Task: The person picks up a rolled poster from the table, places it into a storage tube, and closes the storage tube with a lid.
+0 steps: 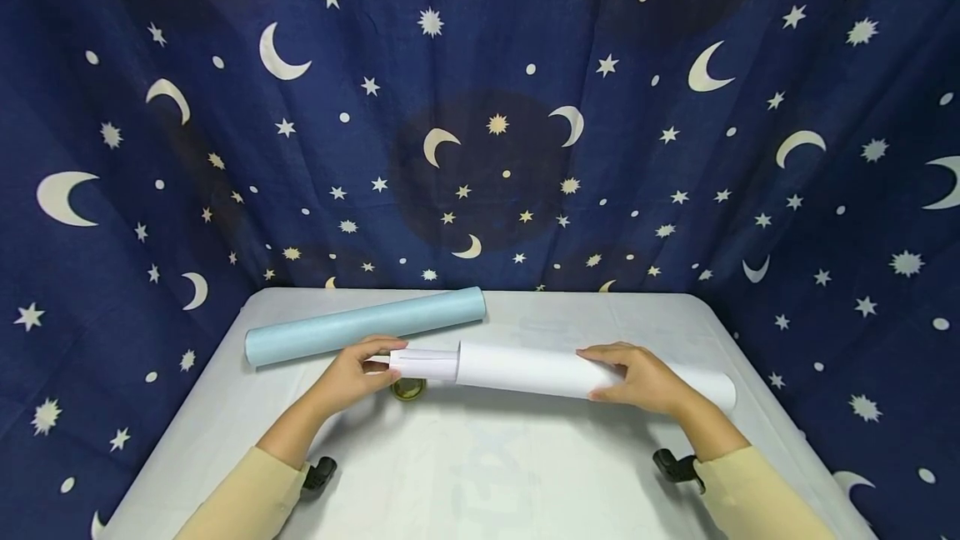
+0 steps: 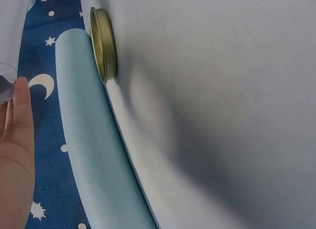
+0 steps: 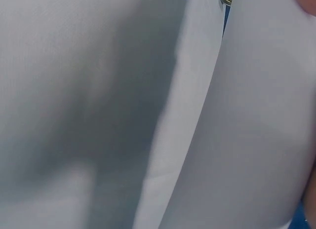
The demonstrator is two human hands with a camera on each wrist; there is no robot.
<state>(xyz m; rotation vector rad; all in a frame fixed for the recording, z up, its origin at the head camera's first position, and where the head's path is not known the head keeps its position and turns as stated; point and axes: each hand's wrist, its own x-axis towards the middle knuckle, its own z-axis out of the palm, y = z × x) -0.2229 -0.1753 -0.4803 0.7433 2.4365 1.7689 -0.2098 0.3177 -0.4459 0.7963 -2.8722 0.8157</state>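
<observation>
A white tube (image 1: pixel 525 369), apparently rolled paper, lies across the head view, its right end tilted slightly downward. From its left end sticks out a narrower white roll (image 1: pixel 427 363) with a seam along it. My left hand (image 1: pixel 348 375) pinches the outer end of this narrow roll between thumb and fingers. My right hand (image 1: pixel 647 377) grips the wide tube right of its middle, thumb on the near side and fingers over the far side. Below the narrow roll, a round gold metal lid (image 2: pixel 104 46) rests on the table, partly hidden in the head view.
Behind the left hand, a light blue roll (image 1: pixel 360 327) lies slantwise on the white-covered table (image 1: pixel 525 473). A dark blue curtain (image 1: pixel 487 48) with moons and stars hangs around the back and sides. Black wrist mounts (image 1: pixel 318 473) show at both cuffs.
</observation>
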